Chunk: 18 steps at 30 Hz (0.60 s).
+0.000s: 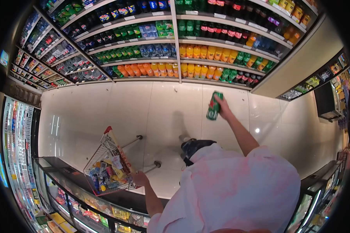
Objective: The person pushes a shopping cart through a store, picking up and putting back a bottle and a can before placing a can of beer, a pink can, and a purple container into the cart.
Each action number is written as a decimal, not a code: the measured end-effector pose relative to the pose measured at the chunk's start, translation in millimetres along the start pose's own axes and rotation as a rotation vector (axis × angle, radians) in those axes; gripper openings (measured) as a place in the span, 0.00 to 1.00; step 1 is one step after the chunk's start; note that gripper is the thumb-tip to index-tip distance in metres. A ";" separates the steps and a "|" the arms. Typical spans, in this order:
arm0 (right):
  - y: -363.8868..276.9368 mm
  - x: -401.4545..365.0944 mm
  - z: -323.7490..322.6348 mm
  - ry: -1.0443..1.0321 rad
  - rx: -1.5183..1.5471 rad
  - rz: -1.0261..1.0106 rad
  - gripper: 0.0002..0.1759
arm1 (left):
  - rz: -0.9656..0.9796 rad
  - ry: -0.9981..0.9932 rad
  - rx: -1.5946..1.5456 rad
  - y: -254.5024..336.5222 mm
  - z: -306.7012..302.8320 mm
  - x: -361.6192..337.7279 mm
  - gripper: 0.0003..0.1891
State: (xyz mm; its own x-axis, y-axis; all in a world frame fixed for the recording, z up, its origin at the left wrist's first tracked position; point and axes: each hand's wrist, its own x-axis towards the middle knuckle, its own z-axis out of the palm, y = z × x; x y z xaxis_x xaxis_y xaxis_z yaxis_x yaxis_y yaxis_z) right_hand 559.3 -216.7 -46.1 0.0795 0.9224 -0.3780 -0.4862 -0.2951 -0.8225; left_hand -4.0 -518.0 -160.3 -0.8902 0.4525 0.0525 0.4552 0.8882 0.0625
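My right hand (223,107) is stretched forward over the floor, its fingers wrapped round a tall green drink can (213,110) with a red mark and pale lettering. The can is slightly tilted, well short of the shelves. Low on the left, my left hand (140,179) is closed on the handle bar (122,155) of a wire shopping cart (94,158) with red corners. Inside the cart lies a pile of mixed packaged goods (108,173), including a blue bottle with a yellow cap.
Ahead stand shelves (175,42) with rows of soda bottles, orange ones (134,70) on the lowest levels. Behind the cart runs a glass-sided freezer (79,206). Lit display shelves (17,136) line the far left. A dark case (326,101) stands at right on the pale tiled floor (85,108).
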 end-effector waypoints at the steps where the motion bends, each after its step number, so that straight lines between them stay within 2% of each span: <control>1: -28.0 -0.1 3.8 -0.058 0.041 -0.012 0.27 | 0.073 0.048 0.003 -8.6 7.2 -17.2 0.26; 4: -93.9 0.9 1.5 -0.213 0.136 -0.056 0.29 | 0.063 -0.001 0.012 -5.5 -12.0 -76.4 0.23; 5: -111.2 3.8 -3.3 -0.266 0.162 -0.072 0.30 | 0.039 0.025 0.006 6.0 -28.2 -99.6 0.17; 8: -154.0 13.2 -35.4 -0.431 0.191 -0.101 0.31 | 0.013 0.013 0.022 4.1 -21.0 -150.7 0.14; 10: -177.8 17.6 -62.8 -0.452 0.243 -0.051 0.30 | 0.047 0.051 0.097 17.5 -35.3 -189.2 0.13; 11: -180.6 32.3 -88.3 -0.501 0.257 -0.048 0.28 | 0.042 0.012 0.088 15.7 -25.1 -200.8 0.17; 12: -187.2 39.3 -108.5 -0.494 0.268 -0.012 0.27 | 0.038 -0.030 0.079 10.9 -15.0 -211.9 0.22; 13: -194.6 42.6 -130.5 -0.446 0.229 0.020 0.27 | 0.019 -0.029 0.165 8.7 -0.7 -222.7 0.21; 14: -201.5 42.9 -150.3 -0.411 0.220 0.038 0.26 | 0.058 0.023 0.120 -2.7 21.6 -232.7 0.21; 15: -202.3 50.7 -177.0 -0.421 0.218 0.097 0.25 | -0.027 0.014 0.118 6.7 20.9 -250.6 0.14; 18: -183.5 67.7 -268.7 -0.343 0.061 0.160 0.25 | -0.014 0.003 0.076 24.0 8.0 -305.2 0.12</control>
State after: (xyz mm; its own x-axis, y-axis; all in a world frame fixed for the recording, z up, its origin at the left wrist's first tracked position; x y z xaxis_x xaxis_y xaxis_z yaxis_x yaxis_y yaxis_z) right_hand 887.7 -167.1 -35.0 -0.2929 0.8986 -0.3268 -0.5206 -0.4365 -0.7337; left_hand 278.5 -634.2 -182.7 -0.8964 0.4398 0.0552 0.4398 0.8980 -0.0123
